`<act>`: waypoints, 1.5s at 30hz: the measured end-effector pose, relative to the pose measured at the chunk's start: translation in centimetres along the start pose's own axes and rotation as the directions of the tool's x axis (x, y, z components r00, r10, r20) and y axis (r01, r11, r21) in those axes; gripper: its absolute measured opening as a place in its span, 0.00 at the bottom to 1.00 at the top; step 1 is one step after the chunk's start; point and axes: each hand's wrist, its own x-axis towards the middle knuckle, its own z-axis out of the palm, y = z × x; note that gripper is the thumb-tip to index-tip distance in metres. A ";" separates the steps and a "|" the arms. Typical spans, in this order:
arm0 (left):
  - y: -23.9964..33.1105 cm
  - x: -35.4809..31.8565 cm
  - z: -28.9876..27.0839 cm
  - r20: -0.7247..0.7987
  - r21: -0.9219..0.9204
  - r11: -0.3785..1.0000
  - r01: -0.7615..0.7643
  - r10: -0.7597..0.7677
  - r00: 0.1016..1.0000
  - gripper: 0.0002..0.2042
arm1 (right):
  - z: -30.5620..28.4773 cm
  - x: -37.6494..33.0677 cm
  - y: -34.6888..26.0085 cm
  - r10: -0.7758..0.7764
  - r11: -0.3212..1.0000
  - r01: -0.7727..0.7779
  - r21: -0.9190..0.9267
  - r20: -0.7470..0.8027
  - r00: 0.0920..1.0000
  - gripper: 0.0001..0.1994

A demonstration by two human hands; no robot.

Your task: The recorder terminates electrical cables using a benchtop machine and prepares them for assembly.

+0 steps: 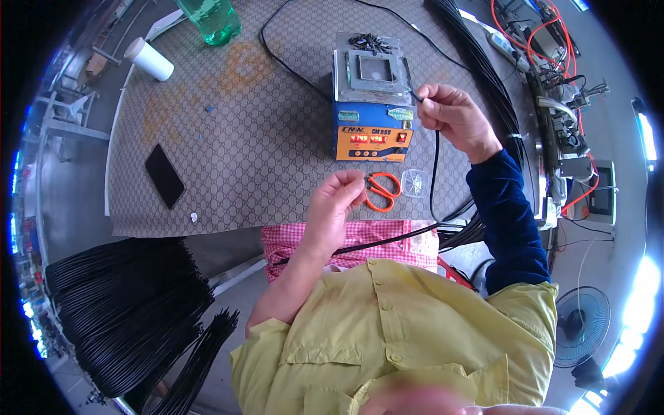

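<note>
In front of me stands a blue and orange solder pot (373, 142) with a red lit display and a square metal-rimmed well on top. At its right side my right hand (453, 119) is closed, pinching a black cable (436, 166) close to its end, by the pot's upper edge. The cable hangs down past the table's front edge. My left hand (335, 206) is closed in a pinch below the pot; what its fingertips hold, if anything, is hidden. Beside those fingertips lie orange-handled scissors (391, 194); I cannot tell whether they touch.
A small clear dish (415, 183) sits right of the scissors. Dark scraps (372, 43) lie behind the well. Leftward are a black phone (164, 176), a white cup (150, 59) and a green bottle (211, 21). Black cable bundles (131, 304) fill the lower left; another bundle (477, 66) runs along the right.
</note>
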 end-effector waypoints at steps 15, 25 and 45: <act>-0.7 0.6 -0.4 0.002 0.060 0.998 -0.013 0.013 1.000 0.07 | -0.5 -0.2 -0.4 0.026 0.990 -0.043 -0.136 -0.127 0.992 0.08; -4.6 -0.4 -5.8 -0.252 0.135 0.978 0.158 -0.120 0.960 0.06 | -1.2 6.1 -2.1 -0.210 0.431 -0.082 -0.898 -0.189 0.959 0.09; -4.6 -0.1 -6.6 -0.259 0.094 0.975 0.202 -0.172 0.950 0.07 | -1.7 9.8 0.2 -0.099 0.336 -0.221 -0.916 -0.268 0.958 0.06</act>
